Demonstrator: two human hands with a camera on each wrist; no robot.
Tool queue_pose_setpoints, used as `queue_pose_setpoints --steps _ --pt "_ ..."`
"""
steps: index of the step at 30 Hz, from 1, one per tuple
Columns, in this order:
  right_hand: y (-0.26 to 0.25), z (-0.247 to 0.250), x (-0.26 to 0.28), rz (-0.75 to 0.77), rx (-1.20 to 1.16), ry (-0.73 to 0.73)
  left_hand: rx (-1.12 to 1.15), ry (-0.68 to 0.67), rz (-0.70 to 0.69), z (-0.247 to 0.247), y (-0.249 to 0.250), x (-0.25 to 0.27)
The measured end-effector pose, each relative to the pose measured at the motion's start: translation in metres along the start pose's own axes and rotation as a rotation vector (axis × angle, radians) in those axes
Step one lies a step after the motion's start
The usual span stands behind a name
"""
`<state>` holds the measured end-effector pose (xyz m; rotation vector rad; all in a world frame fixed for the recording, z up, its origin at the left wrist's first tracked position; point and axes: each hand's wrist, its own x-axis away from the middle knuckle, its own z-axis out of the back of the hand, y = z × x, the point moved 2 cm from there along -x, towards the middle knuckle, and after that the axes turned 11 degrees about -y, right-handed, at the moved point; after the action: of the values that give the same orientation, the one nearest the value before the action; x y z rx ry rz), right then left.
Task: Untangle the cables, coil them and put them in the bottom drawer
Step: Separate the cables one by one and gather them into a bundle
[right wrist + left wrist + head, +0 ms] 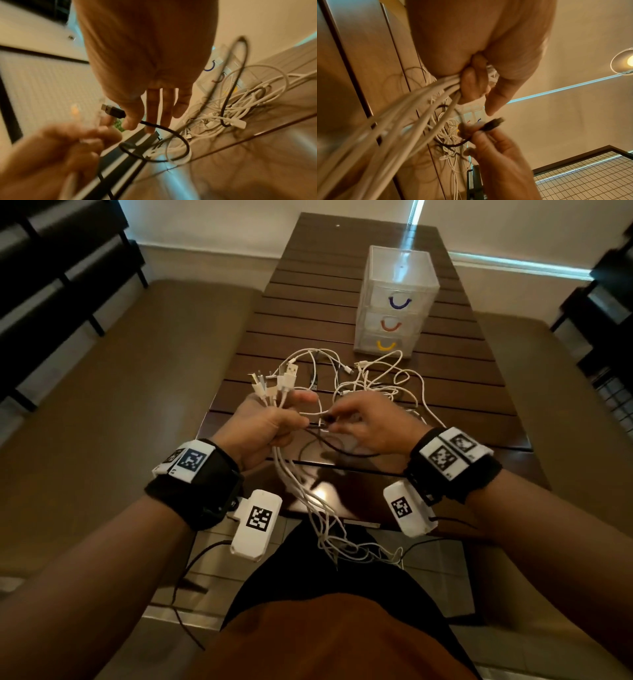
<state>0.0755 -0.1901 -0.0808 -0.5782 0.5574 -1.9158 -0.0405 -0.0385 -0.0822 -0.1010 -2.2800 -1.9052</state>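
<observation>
My left hand grips a bundle of white cables near their plugs, which fan out above the fist; the cords hang down off the table's near edge toward my lap. In the left wrist view the white cables run out from the curled fingers. My right hand pinches the plug end of a black cable between thumb and fingertips, just right of the left hand. The black cable loops below. A loose tangle of white cables lies on the table behind both hands.
A clear three-drawer unit stands on the dark slatted table beyond the tangle, with blue, red and yellow handles; the yellow-handled bottom drawer looks closed. Benches flank the table. Dark shelving stands at both sides.
</observation>
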Motion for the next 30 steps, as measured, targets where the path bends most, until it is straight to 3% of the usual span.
queue_pose_setpoints --steps 3,7,10,15,20,30 --pt "-0.014 0.010 0.010 0.100 -0.295 -0.013 -0.008 -0.018 -0.068 -0.015 0.003 -0.003" --pt "-0.022 0.016 0.021 0.123 -0.395 0.089 0.057 0.010 -0.165 -0.036 0.004 -0.006" --pt "-0.023 0.017 0.026 0.075 -0.365 0.163 0.080 0.064 -0.189 -0.041 0.004 -0.009" --pt "-0.008 0.008 0.029 0.035 -0.207 0.132 0.217 0.127 -0.269 -0.042 0.016 -0.013" --pt "0.030 0.008 0.033 -0.138 -0.111 0.079 0.279 0.120 -0.332 -0.031 0.028 -0.020" --pt "0.060 0.048 0.018 -0.185 -0.072 0.174 0.694 -0.135 -0.385 -0.039 0.048 -0.021"
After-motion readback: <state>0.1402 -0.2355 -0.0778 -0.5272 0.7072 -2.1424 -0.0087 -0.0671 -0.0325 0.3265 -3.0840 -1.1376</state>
